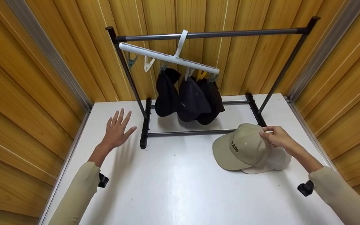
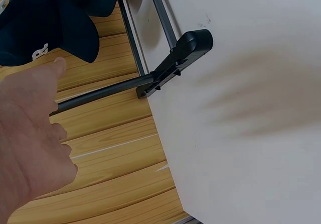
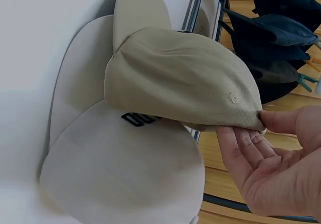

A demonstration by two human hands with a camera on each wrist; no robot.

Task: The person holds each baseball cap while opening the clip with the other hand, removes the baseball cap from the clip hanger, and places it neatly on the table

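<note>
My right hand (image 1: 277,136) pinches the back edge of a khaki baseball cap (image 1: 245,147) with dark lettering on its front. In the right wrist view the thumb lies on one side of the cap's edge and the fingers on the other. Under and behind it a paler beige cap (image 3: 125,169) lies on the white table. My left hand (image 1: 116,129) is held over the table left of the rack, fingers spread and straight, holding nothing. Three dark caps (image 1: 194,101) hang by clips from a white hanger (image 1: 167,57).
A black metal rack (image 1: 223,33) stands at the back of the white table (image 1: 167,187), the hanger hooked over its top bar and tilted down to the right. A white clip (image 1: 149,63) and a dark green clip (image 1: 132,62) hang bare at its left end. Wood-patterned walls (image 1: 23,93) enclose the table.
</note>
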